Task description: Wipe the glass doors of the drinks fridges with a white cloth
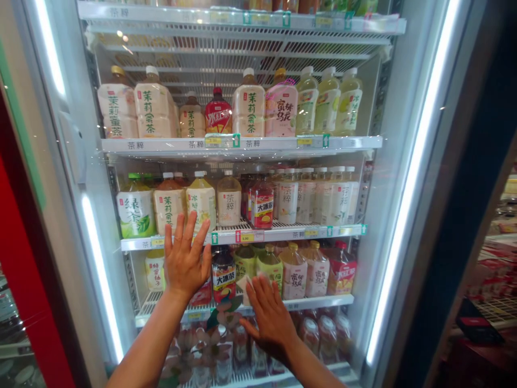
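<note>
My left hand is raised with its fingers spread and nothing in it, in front of the lower middle shelves of a drinks fridge. Just past its fingertips stand a green-labelled tea bottle and a pale yellow drink bottle. Lower and to the right, my right hand is flat with fingers stretched out, holding nothing. Nearest to it are a green-yellow bottle and a dark iced tea bottle. Whether either palm touches a glass door, I cannot tell.
Several drink bottles line a shelf above, among them a pink-labelled bottle. Cans stand at the bottom, partly behind a faint flower pattern. Bright light strips run down both sides. Another goods shelf is at the far right.
</note>
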Demonstrator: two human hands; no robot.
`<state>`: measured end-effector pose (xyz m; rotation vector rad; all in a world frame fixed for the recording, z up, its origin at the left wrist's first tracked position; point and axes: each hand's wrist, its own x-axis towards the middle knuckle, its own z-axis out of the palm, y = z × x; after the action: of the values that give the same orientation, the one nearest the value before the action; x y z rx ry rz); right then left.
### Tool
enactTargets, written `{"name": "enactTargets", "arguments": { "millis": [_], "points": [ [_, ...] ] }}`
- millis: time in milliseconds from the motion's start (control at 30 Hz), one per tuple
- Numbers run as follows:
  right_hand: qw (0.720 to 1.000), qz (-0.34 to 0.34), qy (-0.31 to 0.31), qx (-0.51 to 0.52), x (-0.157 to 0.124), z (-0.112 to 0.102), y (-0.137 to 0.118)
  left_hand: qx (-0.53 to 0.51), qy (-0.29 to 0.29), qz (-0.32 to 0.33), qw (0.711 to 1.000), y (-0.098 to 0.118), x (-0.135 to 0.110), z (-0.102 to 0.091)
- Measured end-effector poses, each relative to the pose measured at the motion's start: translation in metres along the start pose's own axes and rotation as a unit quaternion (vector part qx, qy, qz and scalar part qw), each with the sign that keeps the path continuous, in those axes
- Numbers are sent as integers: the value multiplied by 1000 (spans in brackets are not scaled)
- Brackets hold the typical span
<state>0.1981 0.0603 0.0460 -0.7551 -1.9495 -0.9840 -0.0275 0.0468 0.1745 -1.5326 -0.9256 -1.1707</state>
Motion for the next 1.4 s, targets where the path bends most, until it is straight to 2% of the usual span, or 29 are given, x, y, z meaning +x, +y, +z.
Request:
{"name": "enactTargets", "arguments": {
  "millis": [33,100,200,267,300,367,433,500,533,600,700,767,833,933,1000,1033,1100,1200,1267,1300,1400],
  "points": [
    [1000,1,5,-8,-9,0,9,-1,-1,1,1000,0,0,0],
    [999,31,17,-17,4,-9,35,-2,-1,1,1000,0,0,0],
    [994,106,39,-11,70,-30,69,-5,-2,-3,1000,-1,0,0],
    [991,127,43,-2,103,-36,70,-6,-3,-4,1000,-1,1,-1],
    [992,120,40,4,107,-35,63,-7,-4,-3,1000,-1,1,-1],
    [998,56,16,16,91,-26,38,-7,-5,-2,1000,-1,1,-1],
    [999,-40,-17,24,53,-13,17,-6,-1,0,1000,-1,1,-1],
    [993,-105,-43,22,21,-7,17,-5,4,2,1000,-2,0,0],
    [993,-109,-44,17,14,-8,27,-5,5,2,1000,-2,0,0],
    [998,-65,-24,3,23,-17,59,-6,4,0,1000,-2,-1,0],
    [997,69,32,-7,79,-37,96,-8,3,-2,1000,-2,-1,1],
    [991,121,54,0,113,-41,90,-10,5,-2,1000,-2,-1,1],
    [995,84,44,14,122,-34,63,-12,6,-4,1000,-2,-1,1],
    [997,-72,-24,33,90,-18,24,-13,7,-7,1000,-1,-1,0],
    [989,-130,-56,30,63,-13,24,-11,7,-7,1000,-2,-1,0],
    [989,-131,-56,22,54,-14,33,-11,6,-5,1000,-2,-1,0],
    [995,-92,-29,1,54,-23,60,-11,6,-1,1000,-2,-1,1],
    [999,26,21,-16,87,-38,86,-12,10,0,1000,-3,-2,1],
    [996,81,25,-11,108,-38,78,-14,10,-1,1000,-3,-2,0],
    [997,78,19,-6,112,-34,67,-14,9,-1,1000,-3,-2,0],
    [999,-29,-20,9,90,-18,27,-15,6,-5,1000,-2,-3,0]
  ]
}}
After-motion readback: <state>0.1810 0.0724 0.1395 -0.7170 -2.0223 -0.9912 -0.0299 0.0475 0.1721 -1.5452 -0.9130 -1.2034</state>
